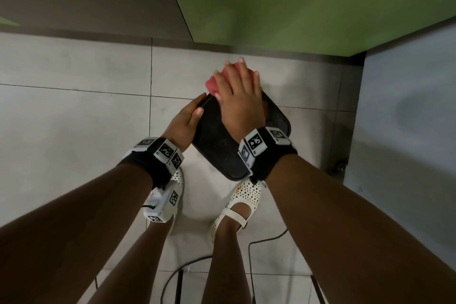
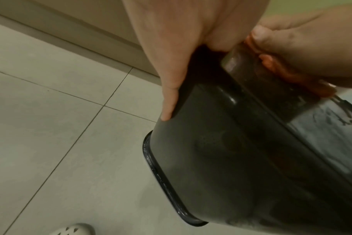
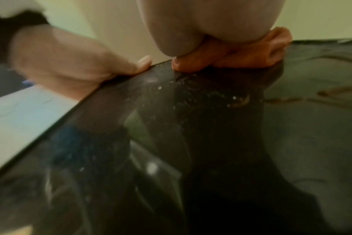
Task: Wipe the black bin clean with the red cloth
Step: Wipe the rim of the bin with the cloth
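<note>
The black bin (image 1: 219,140) is tipped over above the tiled floor, its bottom end pointing away from me and its rim (image 2: 161,182) toward my feet. My left hand (image 1: 197,106) grips the bin's left far edge, thumb on top and fingers (image 2: 171,89) curled along the side. My right hand (image 1: 237,89) lies flat with spread fingers on the red cloth (image 1: 213,81), pressing it onto the bin's far end. In the right wrist view the bunched cloth (image 3: 241,54) sits under my palm on the dusty, speckled bin surface (image 3: 191,98). Most of the cloth is hidden by the hand.
I stand on light grey floor tiles (image 1: 74,118) in white perforated shoes (image 1: 243,202), just below the bin. Black cables (image 1: 261,242) trail across the floor by my feet. A green wall (image 1: 296,7) stands ahead and a pale grey panel (image 1: 407,131) to the right.
</note>
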The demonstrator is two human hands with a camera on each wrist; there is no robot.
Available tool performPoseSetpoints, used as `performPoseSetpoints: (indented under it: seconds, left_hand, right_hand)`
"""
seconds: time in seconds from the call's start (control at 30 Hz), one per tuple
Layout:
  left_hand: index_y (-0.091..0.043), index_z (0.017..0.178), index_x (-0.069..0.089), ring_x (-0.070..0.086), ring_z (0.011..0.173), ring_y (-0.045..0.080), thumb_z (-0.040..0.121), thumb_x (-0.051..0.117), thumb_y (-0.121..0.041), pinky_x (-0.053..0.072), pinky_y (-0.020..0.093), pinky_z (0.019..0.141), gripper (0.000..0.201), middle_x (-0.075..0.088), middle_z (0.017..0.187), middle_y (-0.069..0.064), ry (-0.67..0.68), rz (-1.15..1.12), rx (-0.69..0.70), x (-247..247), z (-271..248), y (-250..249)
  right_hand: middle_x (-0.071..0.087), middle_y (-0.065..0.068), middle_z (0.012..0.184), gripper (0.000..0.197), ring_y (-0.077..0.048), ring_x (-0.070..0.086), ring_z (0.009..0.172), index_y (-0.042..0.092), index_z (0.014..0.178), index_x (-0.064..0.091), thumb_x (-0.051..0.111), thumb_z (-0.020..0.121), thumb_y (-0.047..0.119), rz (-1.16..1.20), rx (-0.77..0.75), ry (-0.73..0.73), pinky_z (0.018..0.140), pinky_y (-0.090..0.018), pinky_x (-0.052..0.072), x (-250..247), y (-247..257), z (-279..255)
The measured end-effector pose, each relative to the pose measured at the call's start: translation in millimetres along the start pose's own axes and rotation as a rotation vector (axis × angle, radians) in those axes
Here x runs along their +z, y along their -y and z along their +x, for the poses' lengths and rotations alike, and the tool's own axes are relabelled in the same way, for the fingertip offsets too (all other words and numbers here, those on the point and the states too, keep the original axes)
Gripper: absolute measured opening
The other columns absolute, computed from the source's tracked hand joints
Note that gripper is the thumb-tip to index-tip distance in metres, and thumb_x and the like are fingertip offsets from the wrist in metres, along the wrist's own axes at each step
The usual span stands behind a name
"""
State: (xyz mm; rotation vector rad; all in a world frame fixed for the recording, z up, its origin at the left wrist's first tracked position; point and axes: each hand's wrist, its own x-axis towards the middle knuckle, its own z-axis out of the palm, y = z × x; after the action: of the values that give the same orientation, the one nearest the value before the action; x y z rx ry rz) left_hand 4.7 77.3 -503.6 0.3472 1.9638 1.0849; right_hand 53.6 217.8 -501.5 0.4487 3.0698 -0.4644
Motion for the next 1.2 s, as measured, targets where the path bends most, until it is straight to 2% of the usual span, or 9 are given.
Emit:
performPoseSetpoints:
  seconds: [0.1,0.2,0.3,0.4,0.57,0.7,0.8,0.97,1.2]
  left_hand:
    - [-0.011,0.141,0.030,0.034,0.126,0.007,0.095,0.030,-0.025,0.025,-0.006,0.095,0.048,0.036,0.133,-0.008,-0.013,-0.035,0.005,2.8,-2.0,1.0]
    - [-0.017,0.140,0.029,0.036,0.127,0.006,0.093,0.030,-0.028,0.027,0.003,0.101,0.047,0.038,0.133,-0.008,-0.014,-0.082,0.001,3.7,-2.9,0.5]
    - [-0.014,0.139,0.033,0.041,0.129,0.016,0.092,0.030,-0.031,0.031,0.029,0.111,0.051,0.043,0.139,0.003,-0.044,-0.092,-0.022,4.8,-4.6,3.7]
    - [-0.014,0.140,0.033,0.042,0.130,0.022,0.099,0.030,-0.024,0.032,0.036,0.112,0.042,0.045,0.140,0.012,-0.068,-0.076,-0.064,6.7,-6.1,4.3]
    - [-0.013,0.139,0.035,0.041,0.130,0.020,0.099,0.030,-0.021,0.032,0.028,0.110,0.041,0.044,0.141,0.010,-0.087,-0.079,-0.038,8.6,-4.5,3.5]
    - [-0.011,0.139,0.034,0.039,0.124,0.007,0.099,0.029,-0.014,0.028,-0.005,0.093,0.040,0.042,0.135,-0.003,-0.084,-0.076,0.012,9.3,-4.1,1.6]
    - [-0.009,0.140,0.031,0.036,0.122,0.004,0.099,0.028,-0.011,0.026,-0.010,0.089,0.041,0.036,0.130,-0.009,-0.077,-0.087,0.019,8.4,-4.6,-1.8]
    - [-0.012,0.139,0.033,0.040,0.128,0.013,0.099,0.029,-0.020,0.031,0.004,0.099,0.041,0.043,0.136,-0.002,-0.076,-0.057,-0.001,7.8,-6.0,3.1]
    - [-0.013,0.139,0.034,0.039,0.122,0.009,0.099,0.029,-0.021,0.030,0.022,0.103,0.041,0.044,0.141,0.008,-0.098,-0.052,-0.053,9.7,-8.6,-3.6]
  right_hand:
    - [0.056,-0.009,0.132,0.041,-0.034,0.042,0.130,0.013,0.123,0.059,0.063,0.083,0.020,-0.078,-0.185,0.017,0.107,-0.054,0.027,5.1,1.7,1.0]
    - [0.056,-0.011,0.132,0.041,-0.034,0.042,0.130,0.014,0.123,0.058,0.063,0.083,0.022,-0.110,-0.224,0.073,0.107,-0.054,0.028,6.7,3.5,3.1]
    - [0.043,-0.016,0.142,0.044,-0.039,0.030,0.136,0.015,0.130,0.051,0.057,0.087,0.024,-0.030,0.052,0.079,0.109,-0.058,0.017,-0.7,3.3,9.4]
    - [0.022,-0.016,0.153,0.049,-0.037,0.012,0.142,0.019,0.143,0.031,0.041,0.096,0.030,0.072,0.383,0.137,0.113,-0.055,0.007,-11.5,0.7,15.1]
    - [0.030,-0.018,0.149,0.050,-0.037,0.020,0.140,0.014,0.142,0.034,0.042,0.094,0.026,0.034,0.190,0.069,0.113,-0.052,0.013,-3.8,0.0,1.9]
    - [0.031,-0.018,0.149,0.053,-0.039,0.023,0.139,0.012,0.141,0.037,0.048,0.090,0.025,0.025,0.026,0.042,0.111,-0.053,0.014,1.6,5.8,-10.3]
    - [0.033,-0.016,0.148,0.054,-0.038,0.025,0.138,0.016,0.140,0.038,0.054,0.090,0.026,-0.013,-0.047,0.055,0.111,-0.053,0.012,5.1,13.0,-14.4]
    - [0.025,-0.017,0.151,0.054,-0.044,0.020,0.138,0.024,0.141,0.037,0.051,0.089,0.030,0.010,0.147,0.057,0.111,-0.055,0.011,2.7,13.7,-6.0]
    - [0.040,-0.020,0.137,0.048,-0.033,0.048,0.107,0.017,0.138,0.039,0.050,0.092,0.024,0.083,0.362,0.068,0.090,-0.039,0.044,-14.4,-5.0,7.2]
